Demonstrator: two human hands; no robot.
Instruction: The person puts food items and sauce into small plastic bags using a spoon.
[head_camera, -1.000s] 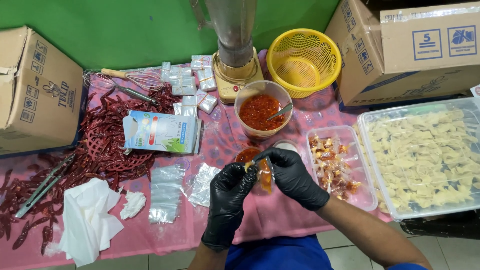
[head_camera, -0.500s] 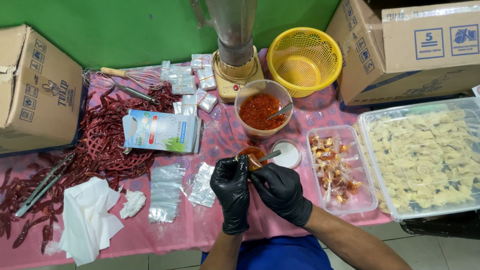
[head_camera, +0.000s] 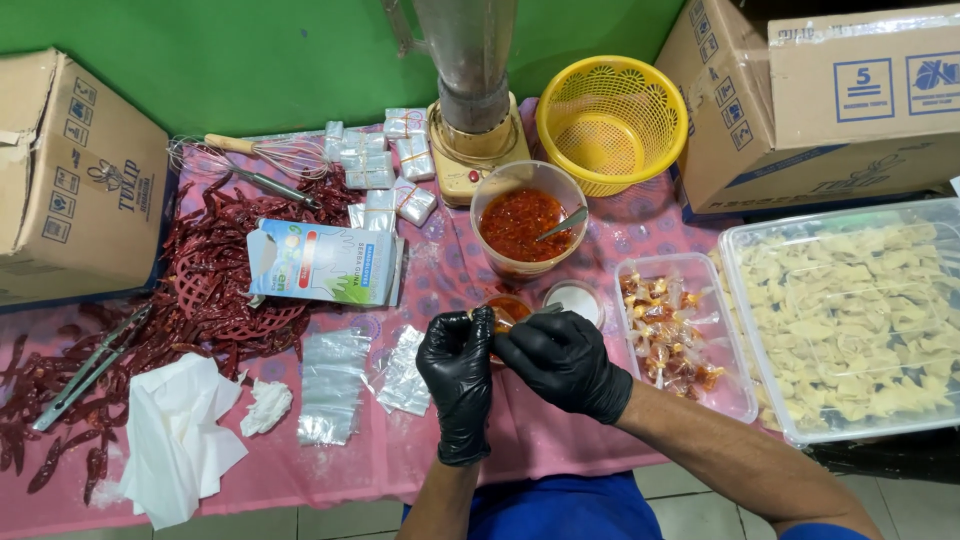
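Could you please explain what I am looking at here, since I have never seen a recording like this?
The picture comes from a camera on a person's head, looking down at their own hands. Both wear black gloves: the left hand and right hand meet over a small sauce cup, pinching a little plastic sachet that is mostly hidden. On the pink table stand a tub of red chilli paste, a blender, a yellow basket, a tray of filled sachets, a box of crackers, dried chillies, and empty bags.
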